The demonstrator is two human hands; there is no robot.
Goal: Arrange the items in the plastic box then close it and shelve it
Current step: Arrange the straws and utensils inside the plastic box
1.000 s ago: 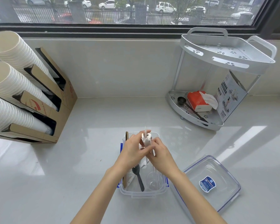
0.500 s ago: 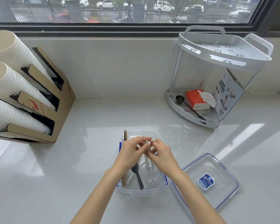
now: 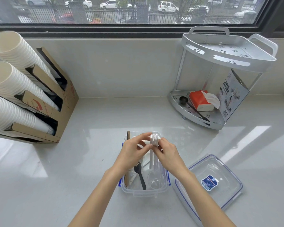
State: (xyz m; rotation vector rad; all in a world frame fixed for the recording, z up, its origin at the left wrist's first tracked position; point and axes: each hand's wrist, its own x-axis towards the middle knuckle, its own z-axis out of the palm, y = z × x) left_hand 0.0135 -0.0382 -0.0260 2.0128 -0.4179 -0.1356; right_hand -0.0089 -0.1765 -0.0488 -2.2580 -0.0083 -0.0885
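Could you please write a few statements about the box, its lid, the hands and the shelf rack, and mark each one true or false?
1. The lid is snapped onto the plastic box. False: it lies on the counter to the right of the open box.
2. Both the left hand and the right hand hold a bundle of white wrapped items over the box. True.
3. A black fork lies inside the box. True.
4. The top tier of the corner rack holds the orange tissue pack. False: the pack sits on the bottom tier; the top tier looks bare.
5. The paper cups stand upright on the counter. False: they lie stacked in a cardboard dispenser on the left.
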